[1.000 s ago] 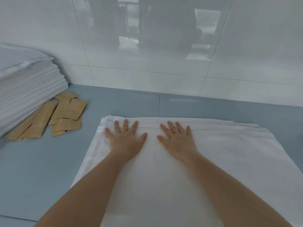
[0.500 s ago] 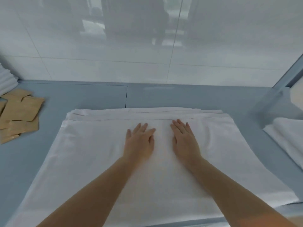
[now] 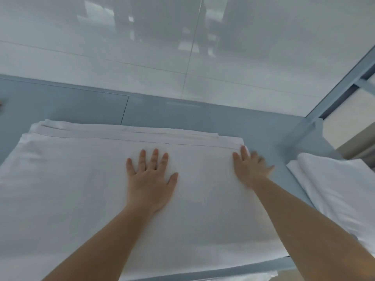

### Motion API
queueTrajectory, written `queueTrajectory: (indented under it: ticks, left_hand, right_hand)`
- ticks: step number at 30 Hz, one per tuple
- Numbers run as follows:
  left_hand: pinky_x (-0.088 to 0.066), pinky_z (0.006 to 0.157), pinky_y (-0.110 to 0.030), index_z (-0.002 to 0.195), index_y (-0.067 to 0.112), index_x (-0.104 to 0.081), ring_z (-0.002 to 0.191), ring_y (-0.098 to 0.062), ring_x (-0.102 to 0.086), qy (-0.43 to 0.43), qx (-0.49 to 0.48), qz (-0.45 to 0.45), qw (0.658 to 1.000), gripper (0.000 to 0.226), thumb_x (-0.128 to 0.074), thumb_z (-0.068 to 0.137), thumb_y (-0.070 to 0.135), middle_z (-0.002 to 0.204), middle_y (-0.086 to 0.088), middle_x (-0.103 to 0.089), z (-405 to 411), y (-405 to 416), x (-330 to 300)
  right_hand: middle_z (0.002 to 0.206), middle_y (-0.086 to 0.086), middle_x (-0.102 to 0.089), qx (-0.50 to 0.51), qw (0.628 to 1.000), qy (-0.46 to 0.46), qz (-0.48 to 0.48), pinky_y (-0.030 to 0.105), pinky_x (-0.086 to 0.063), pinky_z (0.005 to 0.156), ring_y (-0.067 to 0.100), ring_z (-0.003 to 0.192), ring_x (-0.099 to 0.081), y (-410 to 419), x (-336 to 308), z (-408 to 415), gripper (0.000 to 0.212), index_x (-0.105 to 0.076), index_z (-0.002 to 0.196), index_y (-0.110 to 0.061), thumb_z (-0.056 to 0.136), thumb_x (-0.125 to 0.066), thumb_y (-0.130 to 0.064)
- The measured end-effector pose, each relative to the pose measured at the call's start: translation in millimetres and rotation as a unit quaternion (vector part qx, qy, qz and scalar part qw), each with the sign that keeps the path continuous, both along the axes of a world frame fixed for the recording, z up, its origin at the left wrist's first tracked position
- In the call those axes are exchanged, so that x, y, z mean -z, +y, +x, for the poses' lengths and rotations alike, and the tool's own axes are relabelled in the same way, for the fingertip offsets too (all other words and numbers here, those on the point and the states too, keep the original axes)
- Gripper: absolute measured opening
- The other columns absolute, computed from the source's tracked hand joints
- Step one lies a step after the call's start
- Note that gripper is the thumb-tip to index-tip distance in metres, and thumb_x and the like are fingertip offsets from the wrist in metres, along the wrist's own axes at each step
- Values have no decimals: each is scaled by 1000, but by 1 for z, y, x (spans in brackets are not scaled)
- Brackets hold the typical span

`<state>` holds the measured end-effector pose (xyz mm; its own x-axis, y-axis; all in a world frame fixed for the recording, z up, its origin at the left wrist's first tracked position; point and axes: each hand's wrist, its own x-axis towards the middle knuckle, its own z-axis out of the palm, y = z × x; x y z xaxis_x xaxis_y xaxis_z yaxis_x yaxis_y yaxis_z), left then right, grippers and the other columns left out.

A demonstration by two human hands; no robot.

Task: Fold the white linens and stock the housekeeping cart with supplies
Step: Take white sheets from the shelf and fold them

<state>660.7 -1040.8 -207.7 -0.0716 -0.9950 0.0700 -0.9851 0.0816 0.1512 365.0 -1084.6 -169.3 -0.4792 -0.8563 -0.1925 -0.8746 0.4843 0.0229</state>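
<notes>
Both hands, left [image 3: 149, 180] and right [image 3: 250, 169], lie flat, grip open, on the folded linen [image 3: 81, 189].

Single view only, head-worn, wide-angle. Looks forward and down from above near edge of blue-grey tabletop [image 3: 85, 106], close over folded white linen [image 3: 81, 189]. Faces glossy white tiled wall [image 3: 142, 47]. Both forearms enter from bottom edge. Straight lines bow toward frame edges.
</notes>
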Motion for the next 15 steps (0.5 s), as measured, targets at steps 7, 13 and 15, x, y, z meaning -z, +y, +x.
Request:
queueTrajectory:
  ticks: [7,13,15]
  left_hand:
    - [-11,111,-61,140,23,-47,143,-27,-27,-1,-17,-25,1000,50,-31,97,42,150,-5,-40,-5,12,-15]
    - [-5,110,-64,145,27,-38,146,-16,-17,28,-27,-8,999,47,-28,100,37,155,4,-31,-1,11,-21]
    - [-4,113,-60,150,29,-26,147,-14,-11,17,-11,9,1000,52,-23,99,42,158,6,-20,5,14,-21]
  right_hand:
    - [162,-4,-1,-253,962,-46,-86,57,8,113,19,148,5,71,17,126,53,-8,152,-35,100,-14,-45]
    - [160,-11,12,-227,971,-43,-66,54,12,115,18,147,15,89,19,106,61,7,149,-43,93,-4,-64]
    - [160,-10,11,-186,980,-41,-64,50,9,117,17,147,12,94,19,63,60,8,149,-44,94,-5,-63]
